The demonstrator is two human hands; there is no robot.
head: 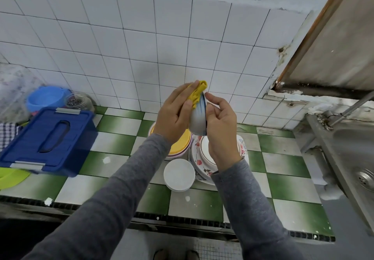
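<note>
Holding a white bowl (pixel 198 121) up on its side above the counter (pixel 121 122), the right hand (pixel 220 130) curls its fingers and thumb round the bowl's base and rim. The bowl has a blue band near its rim and sits between the two hands, well above the dishes below and in front of the white tiled wall (pixel 141 37). The left hand (pixel 174 116) grasps a bunched yellow cloth (pixel 199 92), pinching it with thumb and fingers against the far edge of the bowl; the cloth seems to reach into the bowl's mouth, though the hand hides that side. Both arms wear grey sleeves.

Directly under the hands, on the green and white checked tiles, stands a stack of flowered plates (pixel 197 159) with a plain white dish on top. Just left of it is a pink bowl with a yellow dish (pixel 180 145) inside, and nearer lies a round white dish (pixel 179 173) turned over. Far to the left sits a blue lidded box (pixel 48 140), with a light blue bowl (pixel 45 97) and a glass jar (pixel 78 102) behind it. A steel sink (pixel 354 148) lies at the right, with a tap pipe (pixel 352 108) above it.
</note>
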